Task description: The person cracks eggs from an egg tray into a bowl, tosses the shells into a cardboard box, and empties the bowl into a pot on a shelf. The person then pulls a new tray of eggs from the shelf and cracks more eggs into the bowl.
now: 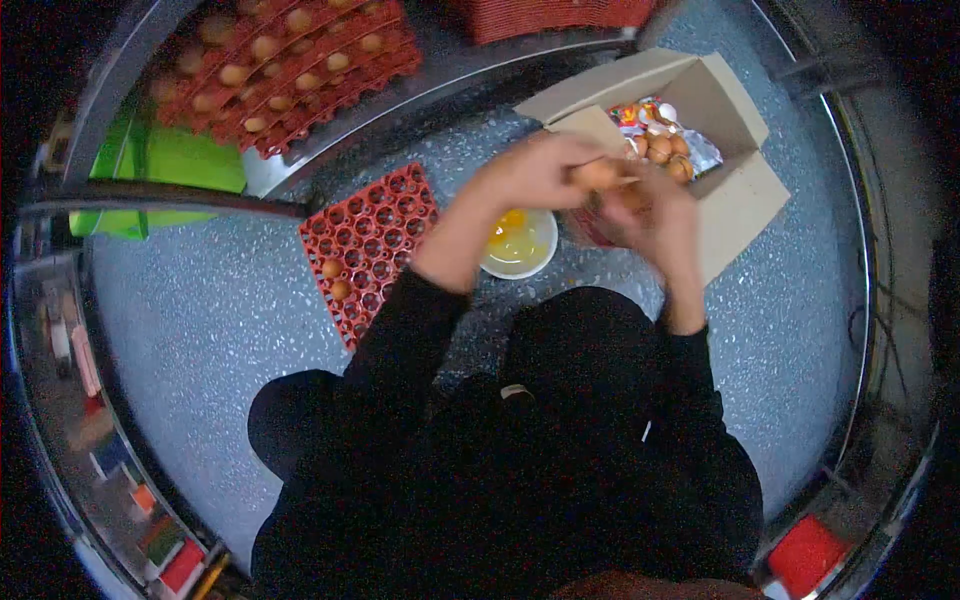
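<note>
My left hand is closed on a brown egg, above and to the right of a white bowl. Yellow yolks and clear egg white lie in the bowl. My right hand is close beside the egg, smeared by motion, so I cannot make out whether its fingers hold anything. Below the hands, a reddish thing is partly hidden. Left of the bowl, a red egg tray has two brown eggs in its cups; my left forearm covers part of it.
An open cardboard box at the upper right contains brown eggs or shells and wrappers. Stacked red trays of eggs stand on a metal-edged shelf. A green bin is at the left. Speckled floor surrounds me.
</note>
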Available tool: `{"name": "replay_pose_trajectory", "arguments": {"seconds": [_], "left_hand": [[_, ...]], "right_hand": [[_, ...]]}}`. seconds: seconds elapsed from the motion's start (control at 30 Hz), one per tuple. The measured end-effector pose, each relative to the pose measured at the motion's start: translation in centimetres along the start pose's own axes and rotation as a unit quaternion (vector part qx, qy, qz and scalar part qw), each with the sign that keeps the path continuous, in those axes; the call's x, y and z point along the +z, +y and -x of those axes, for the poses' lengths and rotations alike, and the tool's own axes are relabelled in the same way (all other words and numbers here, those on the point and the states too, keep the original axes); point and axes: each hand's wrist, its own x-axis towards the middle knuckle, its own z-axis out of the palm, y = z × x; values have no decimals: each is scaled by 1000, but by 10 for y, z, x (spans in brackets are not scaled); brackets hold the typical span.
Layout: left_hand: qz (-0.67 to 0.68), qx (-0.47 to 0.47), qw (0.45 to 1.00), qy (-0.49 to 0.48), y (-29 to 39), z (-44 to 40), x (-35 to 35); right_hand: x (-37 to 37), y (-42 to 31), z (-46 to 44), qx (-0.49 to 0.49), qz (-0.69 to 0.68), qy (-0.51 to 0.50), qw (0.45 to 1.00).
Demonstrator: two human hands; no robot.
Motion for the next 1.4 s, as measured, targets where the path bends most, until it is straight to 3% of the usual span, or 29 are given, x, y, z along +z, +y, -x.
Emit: {"name": "replay_pose_trajectory", "arguments": {"seconds": [0.03,0.07,0.1,0.13,0.2,0.3,0.37,0.4,0.47,0.5,0.53,0.57,0.6,0.63,0.7,0.8,0.83,0.87,0.9,1.0,1.07,1.13,1.2,1.33,1.37,1.4], "left_hand": [[-20,18,1000,16,-3,-25,9],[-29,106,991,81,-13,-53,25],[-32,144,983,105,-15,-78,39],[-121,62,986,100,3,-86,39],[-165,51,944,280,6,-103,54],[-239,31,909,341,-2,-81,42],[-176,-45,928,326,-15,-27,13],[-172,-55,876,447,-29,5,7],[-190,-273,773,541,-39,78,-16],[-281,-342,678,587,-60,117,-20],[-355,-447,599,561,-79,161,-24],[-373,-599,553,444,-86,204,-27],[-330,-710,469,409,-88,229,-27],[-321,-735,471,367,-124,286,-13],[-314,-756,477,320,-148,325,-5],[-245,-771,453,375,-130,324,-5],[-257,-764,495,325,-136,335,-8],[-263,-751,543,270,-147,344,-4],[-353,-666,636,163,-152,356,-5],[-292,-710,608,201,-149,359,-10],[-230,-754,567,239,-140,357,-13],[-166,-792,518,277,-130,350,-16],[-166,-772,527,316,-115,339,-20],[-195,-688,617,330,-100,294,-38],[-206,-657,630,359,-99,276,-41],[-161,-683,626,340,-86,251,-45]], "right_hand": [[-12,16,-3,19,65,39,997],[-27,23,-10,68,42,52,995],[-35,51,-15,25,24,86,996],[-46,63,-22,57,60,104,991],[-51,81,-34,142,124,125,974],[-52,103,-33,160,82,77,981],[-45,111,-23,134,136,137,972],[-44,102,-16,135,130,130,974],[-43,70,-7,123,9,98,988],[-33,66,-2,79,-127,103,983],[-27,55,-1,82,-130,103,983],[-21,40,1,66,-154,50,985],[-15,27,1,48,-178,0,983],[-9,17,0,52,-179,3,982],[6,4,-1,10,-234,-88,968],[38,2,-3,7,-256,-112,960],[46,0,-2,13,-252,-110,961],[50,1,3,78,-312,-165,932],[57,1,5,136,-375,-219,890],[79,10,14,116,-418,-219,874],[83,10,17,144,-410,-249,865],[88,9,19,197,-448,-290,822],[108,24,27,186,-433,-307,827],[130,29,36,187,-475,-294,808],[133,29,38,230,-519,-292,770],[137,29,40,272,-560,-288,727]]}}
